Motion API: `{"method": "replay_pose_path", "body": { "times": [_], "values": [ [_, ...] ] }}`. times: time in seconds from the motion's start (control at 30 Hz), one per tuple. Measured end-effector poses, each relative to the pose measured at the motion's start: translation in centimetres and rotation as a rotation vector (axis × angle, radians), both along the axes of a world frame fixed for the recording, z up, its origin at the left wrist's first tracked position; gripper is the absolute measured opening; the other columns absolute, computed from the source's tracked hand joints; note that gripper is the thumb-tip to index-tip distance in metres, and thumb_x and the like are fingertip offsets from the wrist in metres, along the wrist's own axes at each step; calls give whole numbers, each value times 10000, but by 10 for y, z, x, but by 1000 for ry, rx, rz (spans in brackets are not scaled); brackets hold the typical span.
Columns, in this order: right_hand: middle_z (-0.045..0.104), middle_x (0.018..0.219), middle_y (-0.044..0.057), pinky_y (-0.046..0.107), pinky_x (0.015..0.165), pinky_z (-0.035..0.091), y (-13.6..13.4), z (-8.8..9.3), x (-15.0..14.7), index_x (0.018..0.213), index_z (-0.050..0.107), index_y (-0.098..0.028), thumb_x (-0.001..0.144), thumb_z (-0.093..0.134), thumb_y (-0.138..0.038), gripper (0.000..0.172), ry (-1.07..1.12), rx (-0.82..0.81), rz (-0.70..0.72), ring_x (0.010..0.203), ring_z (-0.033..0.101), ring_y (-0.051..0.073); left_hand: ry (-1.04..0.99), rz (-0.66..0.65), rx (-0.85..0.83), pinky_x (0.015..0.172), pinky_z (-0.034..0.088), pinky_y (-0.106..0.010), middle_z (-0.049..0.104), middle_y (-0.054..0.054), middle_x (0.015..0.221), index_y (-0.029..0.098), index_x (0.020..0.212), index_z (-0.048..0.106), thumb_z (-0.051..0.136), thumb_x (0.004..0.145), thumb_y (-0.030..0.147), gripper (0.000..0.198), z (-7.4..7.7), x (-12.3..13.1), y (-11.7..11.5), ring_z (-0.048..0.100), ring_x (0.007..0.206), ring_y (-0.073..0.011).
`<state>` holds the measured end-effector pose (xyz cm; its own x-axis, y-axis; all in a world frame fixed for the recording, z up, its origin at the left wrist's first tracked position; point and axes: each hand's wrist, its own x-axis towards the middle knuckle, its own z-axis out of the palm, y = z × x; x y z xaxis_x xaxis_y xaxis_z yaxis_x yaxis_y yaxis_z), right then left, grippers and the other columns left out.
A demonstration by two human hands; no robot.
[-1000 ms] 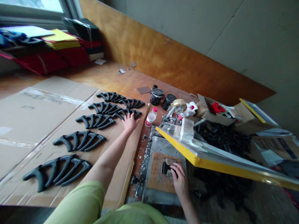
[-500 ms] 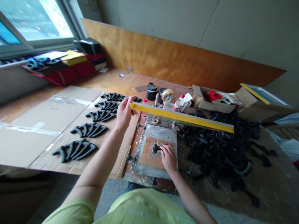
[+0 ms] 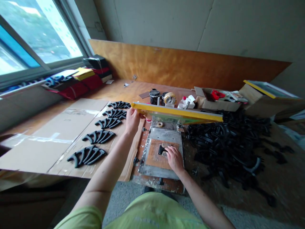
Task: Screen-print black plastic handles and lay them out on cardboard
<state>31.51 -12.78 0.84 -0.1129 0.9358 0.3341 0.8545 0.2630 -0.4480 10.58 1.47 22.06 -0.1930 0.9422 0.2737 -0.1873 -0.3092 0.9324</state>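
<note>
My left hand (image 3: 132, 122) grips the near left corner of a yellow-edged screen-printing frame (image 3: 177, 110), which is tilted up above the far end of a metal base plate (image 3: 149, 170). Part of its greenish underside shows. My right hand (image 3: 175, 158) is closed on one end of a small black plastic piece (image 3: 162, 149), over a brown board (image 3: 154, 160) fixed on the plate. Left of my left arm, several black plastic pieces are laid out in fan-shaped groups (image 3: 88, 156) on flattened cardboard (image 3: 57, 159).
A big heap of black plastic pieces (image 3: 226, 149) lies on the right. Behind the frame stand a black tub (image 3: 154, 96), a tape roll (image 3: 170, 98), a bottle with a red cap (image 3: 183, 102) and an open carton (image 3: 216, 103). Red and yellow stacks (image 3: 83, 73) sit by the window.
The frame has tilted up further, so more of its underside shows. My right hand still holds the black piece over the board. The camera view has shifted and turned slightly.
</note>
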Motion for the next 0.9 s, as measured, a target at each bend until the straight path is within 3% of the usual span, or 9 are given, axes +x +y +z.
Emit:
{"method": "replay_pose_path", "body": {
  "times": [0.13, 0.5, 0.9],
  "values": [
    [665, 1214, 82, 434, 1012, 467, 0, -3, -2, 1166, 667, -231, 918, 468, -117, 337, 2, 5, -26, 1164, 559, 239, 3, -36, 7, 475, 483, -180, 437, 56, 523, 192, 693, 507, 645, 771, 550, 391, -4, -2, 2, 499, 463, -80],
    [660, 1240, 79, 427, 1031, 461, 0, -4, -6, 1166, 675, -223, 903, 478, -104, 349, -36, -25, -71, 1186, 562, 232, 27, -140, 65, 614, 559, -229, 437, 46, 554, 200, 646, 464, 574, 830, 543, 404, -6, -7, -5, 505, 527, -87],
    [658, 1256, 80, 424, 1043, 458, 3, -5, -2, 1176, 682, -228, 911, 497, -141, 335, -31, -37, -17, 1205, 562, 228, 19, -78, 45, 663, 564, -246, 453, 47, 546, 196, 614, 462, 574, 829, 548, 427, -12, -2, -5, 513, 535, -87]
  ]
}}
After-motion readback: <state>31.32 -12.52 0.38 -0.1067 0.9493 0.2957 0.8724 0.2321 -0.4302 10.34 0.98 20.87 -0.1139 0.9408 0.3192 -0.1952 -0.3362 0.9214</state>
